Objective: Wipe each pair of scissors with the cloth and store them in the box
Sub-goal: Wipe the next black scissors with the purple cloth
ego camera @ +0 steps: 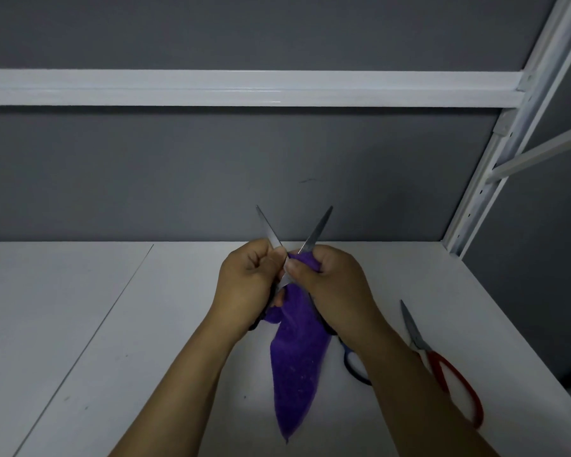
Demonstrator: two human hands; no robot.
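Head view: left hand (pixel 248 278) grips scissors (pixel 317 230), right hand (pixel 333 285) pinches cloth (pixel 297 374); bare blades splay above both hands, so a slip likely means a cut.

Scissors (pixel 422 346) on table (pixel 80 324); R of cloth (pixel 297 374)

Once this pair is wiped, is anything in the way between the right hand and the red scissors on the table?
Nothing visible blocks the red scissors; bare table lies around them. The blue scissors lie nearer, partly under the right forearm. The right hand pinches the cloth round the open scissors.
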